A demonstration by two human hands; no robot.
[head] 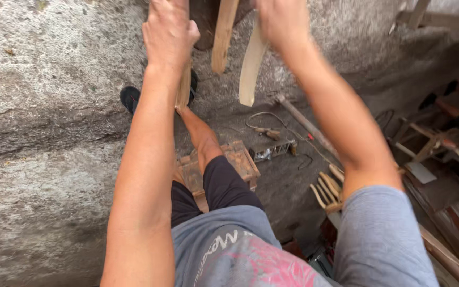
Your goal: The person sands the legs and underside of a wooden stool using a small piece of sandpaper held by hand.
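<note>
I see my left hand (169,33) and right hand (282,21) each closed around a curved wooden slat (251,66), judged light, stiff, best gripped near its upper end.

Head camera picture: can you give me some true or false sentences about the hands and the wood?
1. The left hand is closed around a pale wooden stick. True.
2. The right hand holds a curved pale wooden slat. True.
3. The person wears long blue trousers. False: dark shorts leave the lower leg bare.
4. A small worn wooden stool stands on the grey concrete floor. True.
5. A red plastic bucket sits by the foot. False: no bucket shows, only a black sandal.
</note>
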